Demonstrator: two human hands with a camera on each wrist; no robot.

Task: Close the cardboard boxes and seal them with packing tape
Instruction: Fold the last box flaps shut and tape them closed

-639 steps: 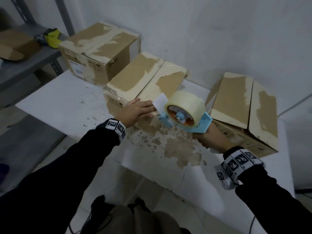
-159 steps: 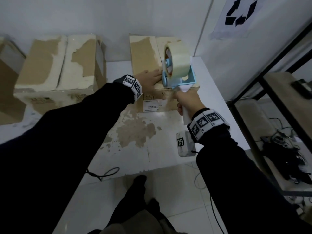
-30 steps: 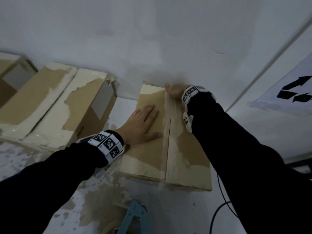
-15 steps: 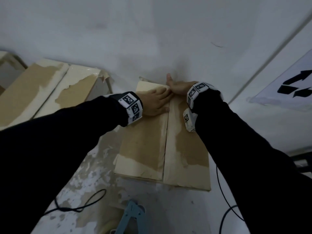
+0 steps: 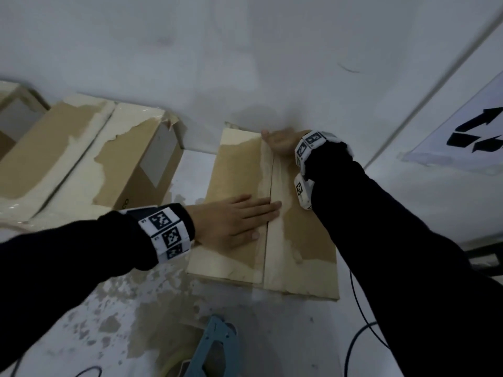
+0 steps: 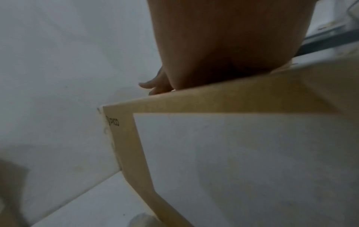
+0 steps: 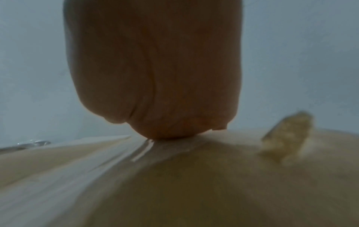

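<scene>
A cardboard box stands in the middle of the table with both top flaps down and meeting at a centre seam. My left hand lies flat on the left flap, its straight fingertips reaching across the seam. My right hand presses on the far end of the box by the wall, thumb pointing left; its fingers are hidden. In the right wrist view the heel of the palm bears on a glossy strip of clear tape. The blue tape dispenser lies on the table in front of the box.
A second worn box stands to the left, close to the wall, and another is cut off at the far left. A black cable trails off the table's right side. A recycling sign hangs on the right wall.
My left hand has slid back from the far end of the box to the middle of the left flap. My right hand has stayed at the far end.
</scene>
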